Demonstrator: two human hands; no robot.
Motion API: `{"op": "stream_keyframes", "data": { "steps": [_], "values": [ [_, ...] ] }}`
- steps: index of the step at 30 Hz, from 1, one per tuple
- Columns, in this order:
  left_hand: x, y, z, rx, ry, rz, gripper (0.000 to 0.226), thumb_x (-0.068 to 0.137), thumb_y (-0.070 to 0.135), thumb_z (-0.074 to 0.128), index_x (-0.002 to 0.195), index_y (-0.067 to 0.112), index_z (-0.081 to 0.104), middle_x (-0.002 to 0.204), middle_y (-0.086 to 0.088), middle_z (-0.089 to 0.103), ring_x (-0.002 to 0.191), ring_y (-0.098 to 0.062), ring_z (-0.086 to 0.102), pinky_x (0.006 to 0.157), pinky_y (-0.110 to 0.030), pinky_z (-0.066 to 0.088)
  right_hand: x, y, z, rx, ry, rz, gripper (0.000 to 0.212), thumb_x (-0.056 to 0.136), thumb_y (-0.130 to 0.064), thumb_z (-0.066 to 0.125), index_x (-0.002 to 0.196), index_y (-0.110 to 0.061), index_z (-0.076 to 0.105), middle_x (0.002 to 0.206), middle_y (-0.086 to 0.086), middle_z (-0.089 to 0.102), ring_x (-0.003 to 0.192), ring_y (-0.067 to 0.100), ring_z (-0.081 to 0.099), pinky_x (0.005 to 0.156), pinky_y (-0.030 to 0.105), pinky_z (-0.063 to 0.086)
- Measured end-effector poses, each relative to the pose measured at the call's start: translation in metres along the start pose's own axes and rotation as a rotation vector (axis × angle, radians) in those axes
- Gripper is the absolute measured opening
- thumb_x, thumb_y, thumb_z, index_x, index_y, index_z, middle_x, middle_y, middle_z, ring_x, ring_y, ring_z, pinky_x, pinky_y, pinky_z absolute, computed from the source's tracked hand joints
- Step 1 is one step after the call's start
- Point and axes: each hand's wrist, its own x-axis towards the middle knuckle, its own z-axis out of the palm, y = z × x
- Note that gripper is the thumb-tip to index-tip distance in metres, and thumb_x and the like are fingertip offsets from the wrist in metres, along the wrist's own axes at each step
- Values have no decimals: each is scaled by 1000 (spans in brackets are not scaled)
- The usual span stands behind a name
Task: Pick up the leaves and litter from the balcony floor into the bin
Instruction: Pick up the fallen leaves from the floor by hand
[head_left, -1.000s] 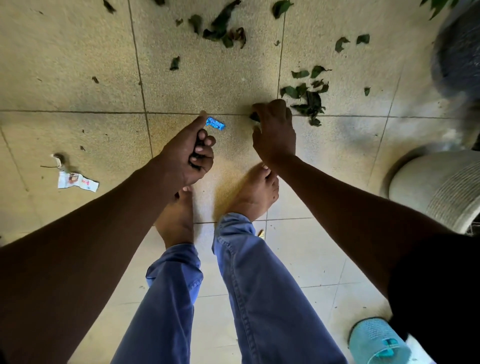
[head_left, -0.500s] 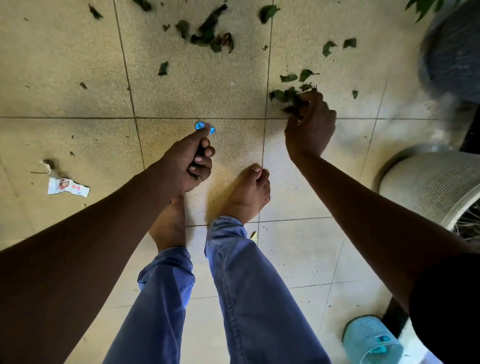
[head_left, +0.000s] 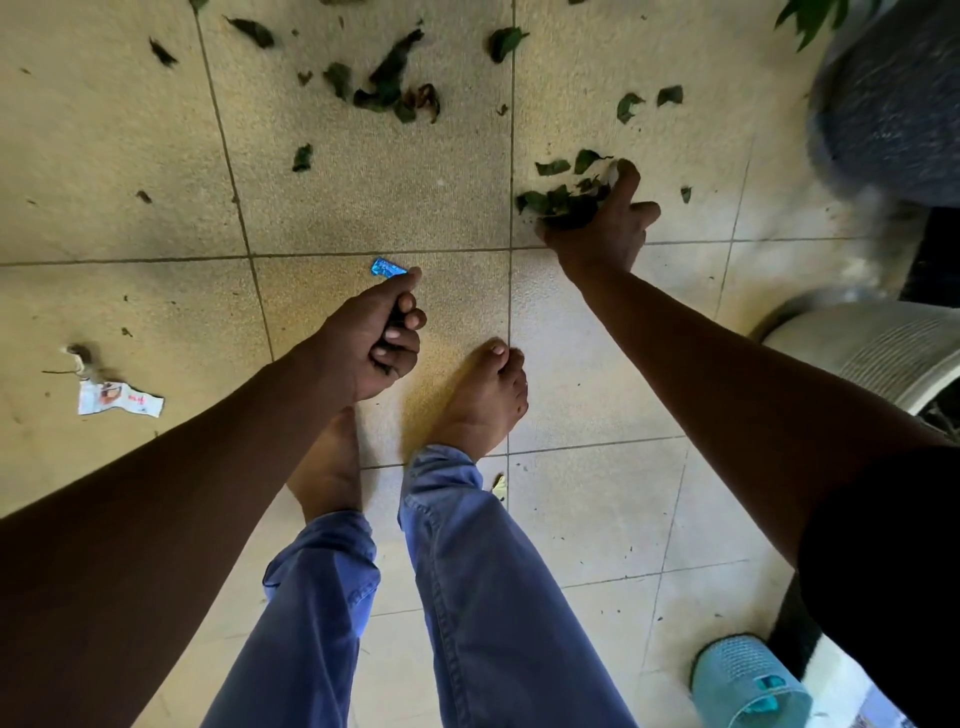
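Person is standing barefoot in blue trousers (head_left: 467, 597), bending over the tiled floor (head_left: 130, 156). At 5 o'clock, nearest the viewer, a pale blue mesh bin (head_left: 748, 680) is sitting low in the frame, well apart from both hands; contents not readable from here. Left hand (head_left: 379, 338) is hanging above the feet with fingers curled, pinching a blue wrapper (head_left: 388, 268) at the thumb tip and apparently holding dark bits in the palm. Right hand (head_left: 602, 223), out at 1 o'clock, is closing its fingers round a clump of green leaves (head_left: 556, 200) on the floor. Judgement: task is in its early-to-middle stretch; both hands are loaded but nothing is yet going to the bin. Still lying out: a white paper scrap (head_left: 119, 400) at 9 o'clock with a small twiggy bit just beside it, one small fragment beside the right trouser leg, a loose leaf cluster (head_left: 395, 88) at 12 o'clock, and single leaves scattered from 11 through 1 o'clock. Floor is beige speckled tile with dark grout lines, dusty in patches. A ribbed pale pot (head_left: 872, 353) is standing at 3 o'clock; a blurred dark pot (head_left: 893, 104) with foliage is sitting at 2 o'clock.
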Motion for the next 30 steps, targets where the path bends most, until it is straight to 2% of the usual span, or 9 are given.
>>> {"op": "stream_keyframes", "data": {
  "steps": [3,6,10,12,17,23,25,27,30],
  "values": [
    [0,0,-2,3,4,0,42,98,43,58,64,24,43,54,8,41,32,0,28,25,-12,17,6,-10,1,-12,-18,-79,113,58,-48,93,148,-27,28,131,14,34,115,37,48,94,40,49],
    [0,-1,-5,2,5,8,43,98,44,58,63,24,44,55,8,42,33,0,29,26,-12,18,14,-17,-1,-133,-60,-121,122,58,-55,92,154,-31,21,136,14,32,121,38,43,83,37,40],
    [-1,-4,-6,4,14,19,43,98,43,60,62,23,45,56,7,42,34,0,29,27,-12,18,18,-21,5,-239,-35,-182,96,65,-62,83,141,-29,35,134,11,34,118,34,43,75,34,40],
    [-1,-6,-6,2,13,17,43,98,43,60,63,23,45,56,7,42,34,0,29,27,-12,18,17,-22,10,-232,18,-215,79,72,-56,81,133,-23,42,131,11,38,114,31,47,76,31,40],
    [-3,-7,-8,-1,11,10,43,98,43,60,63,23,45,57,7,42,33,0,30,26,-12,18,3,-23,26,-250,67,-437,40,87,-18,67,125,-15,54,126,14,46,105,27,51,74,27,43],
    [-6,-5,-12,2,21,5,42,98,42,60,63,23,46,57,7,42,33,0,30,26,-12,18,-12,-18,35,-287,13,-621,19,90,0,59,105,-9,66,111,14,57,93,28,57,69,33,52],
    [-9,-3,-12,-11,27,14,42,98,41,59,62,23,46,57,7,42,33,0,30,27,-12,18,-18,-18,35,-196,-45,-523,20,86,4,60,96,-10,71,105,11,62,91,25,60,75,35,54],
    [-14,-1,-10,-23,28,22,42,98,41,59,63,23,45,56,7,42,33,0,30,27,-12,18,-28,-24,30,-65,-89,-325,22,84,3,63,87,-15,74,97,4,69,89,19,63,80,39,57],
    [-19,0,-6,-75,32,31,42,98,41,59,63,23,44,57,7,42,34,0,30,27,-12,18,-54,-43,11,282,-196,31,18,80,1,73,84,-16,78,80,-2,75,76,14,73,72,36,63]
  ]
}}
